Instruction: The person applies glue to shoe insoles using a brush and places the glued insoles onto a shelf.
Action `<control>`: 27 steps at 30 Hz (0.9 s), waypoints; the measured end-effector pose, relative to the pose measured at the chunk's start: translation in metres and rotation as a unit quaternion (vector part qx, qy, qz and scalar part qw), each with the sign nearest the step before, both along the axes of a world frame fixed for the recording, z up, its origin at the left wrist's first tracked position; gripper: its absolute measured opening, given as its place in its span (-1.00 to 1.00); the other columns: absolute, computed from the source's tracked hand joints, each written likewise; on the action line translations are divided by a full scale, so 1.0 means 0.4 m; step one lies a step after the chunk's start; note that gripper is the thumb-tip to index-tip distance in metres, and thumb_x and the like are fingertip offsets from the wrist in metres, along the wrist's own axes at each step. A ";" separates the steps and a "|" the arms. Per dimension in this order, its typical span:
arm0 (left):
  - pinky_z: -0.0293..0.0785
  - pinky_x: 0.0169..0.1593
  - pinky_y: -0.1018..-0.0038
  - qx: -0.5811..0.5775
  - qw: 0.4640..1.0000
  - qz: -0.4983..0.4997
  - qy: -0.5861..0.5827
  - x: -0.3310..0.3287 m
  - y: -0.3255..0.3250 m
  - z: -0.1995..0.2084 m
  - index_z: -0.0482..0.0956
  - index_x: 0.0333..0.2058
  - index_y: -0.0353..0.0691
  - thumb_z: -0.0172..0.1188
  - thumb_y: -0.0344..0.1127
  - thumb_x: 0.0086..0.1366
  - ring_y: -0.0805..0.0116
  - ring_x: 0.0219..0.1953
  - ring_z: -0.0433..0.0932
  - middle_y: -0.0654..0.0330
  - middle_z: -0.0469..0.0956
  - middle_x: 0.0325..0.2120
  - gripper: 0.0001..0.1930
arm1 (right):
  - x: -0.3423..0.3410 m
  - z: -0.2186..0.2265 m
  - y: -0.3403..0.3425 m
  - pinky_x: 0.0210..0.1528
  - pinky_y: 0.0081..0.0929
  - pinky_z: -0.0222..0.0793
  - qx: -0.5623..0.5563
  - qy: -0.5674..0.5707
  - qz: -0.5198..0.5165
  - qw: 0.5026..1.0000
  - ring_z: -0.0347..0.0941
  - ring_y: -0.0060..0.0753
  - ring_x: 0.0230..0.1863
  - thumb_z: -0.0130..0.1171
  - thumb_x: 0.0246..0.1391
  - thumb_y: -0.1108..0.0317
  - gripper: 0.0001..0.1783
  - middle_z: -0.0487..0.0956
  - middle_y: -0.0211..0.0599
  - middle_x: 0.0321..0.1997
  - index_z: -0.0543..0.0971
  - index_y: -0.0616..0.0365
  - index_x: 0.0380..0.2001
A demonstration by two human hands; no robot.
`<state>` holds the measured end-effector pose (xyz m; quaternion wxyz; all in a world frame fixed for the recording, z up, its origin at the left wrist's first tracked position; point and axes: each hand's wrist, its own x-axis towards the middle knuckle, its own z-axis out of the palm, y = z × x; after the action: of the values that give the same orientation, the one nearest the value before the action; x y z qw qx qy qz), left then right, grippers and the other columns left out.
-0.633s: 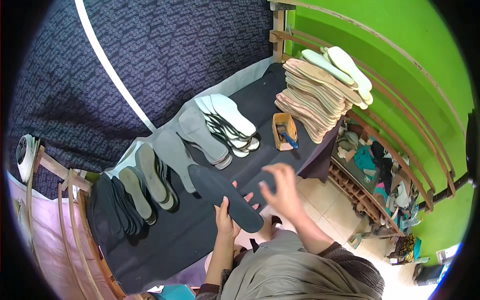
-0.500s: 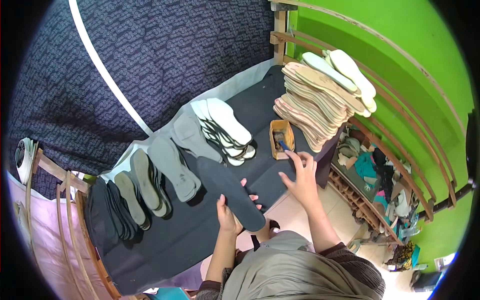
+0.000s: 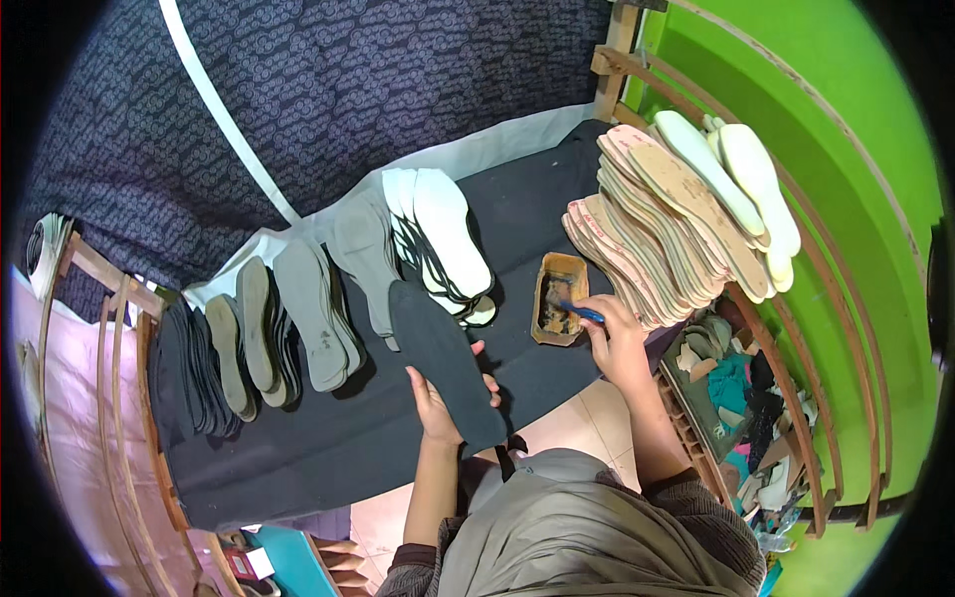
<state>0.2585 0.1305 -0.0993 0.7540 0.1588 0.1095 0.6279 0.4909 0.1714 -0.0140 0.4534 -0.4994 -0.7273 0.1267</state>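
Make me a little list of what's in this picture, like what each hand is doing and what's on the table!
left hand: the left hand holds a dark insole flat from below
right hand: the right hand grips a blue-handled brush, its tip in the small brown tub
table: a black-covered table
middle row: white insoles and grey insoles, overlapping
left end: a fan of black insoles
right end: a tall stack of tan insoles
wall: green wall at right, dark patterned cloth behind
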 end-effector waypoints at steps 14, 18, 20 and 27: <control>0.47 -0.39 0.22 -0.014 0.998 0.020 0.059 -0.002 -0.005 -0.009 0.15 0.18 -0.26 -0.61 0.49 0.16 0.07 -0.38 0.52 -0.07 0.25 0.12 -0.05 | 0.043 -0.012 0.021 -0.23 -0.43 0.39 0.039 0.034 -0.003 0.999 0.48 -0.20 -0.27 0.12 -0.03 0.60 -0.80 0.51 -0.13 -0.27 0.54 0.23 -0.27; 0.38 -0.40 0.28 -0.068 0.993 0.061 0.077 0.013 -0.006 0.020 0.20 0.14 -0.42 -0.56 0.54 0.11 0.12 -0.51 0.42 -0.12 0.49 -0.49 0.06 | 0.057 -0.033 0.024 -0.21 -0.43 0.38 0.005 0.132 -0.022 0.991 0.47 -0.21 -0.28 0.14 0.03 0.48 -0.84 0.51 -0.14 -0.28 0.54 0.22 -0.28; 0.39 -0.41 0.28 -0.100 0.989 0.090 0.052 0.018 -0.003 0.031 0.20 0.13 -0.41 -0.58 0.55 0.10 0.11 -0.51 0.42 -0.14 0.49 -0.48 0.06 | 0.058 -0.033 0.025 -0.21 -0.43 0.38 0.021 0.126 -0.031 0.991 0.47 -0.21 -0.28 0.13 0.03 0.48 -0.85 0.51 -0.14 -0.29 0.54 0.23 -0.28; 0.38 -0.42 0.27 -0.040 0.994 0.071 0.068 0.014 -0.009 0.024 0.20 0.13 -0.40 -0.55 0.53 0.12 0.10 -0.50 0.43 -0.16 0.49 -0.47 0.03 | 0.067 -0.036 0.031 -0.29 -0.59 0.48 0.072 0.050 -0.033 0.996 0.51 -0.43 -0.36 0.05 0.11 0.50 -0.83 0.46 -0.15 -0.22 0.51 0.34 -0.23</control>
<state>0.2641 0.1270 -0.0899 0.7043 0.1627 0.1964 0.6626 0.5177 0.1837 -0.0283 0.5279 -0.4822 -0.6941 0.0837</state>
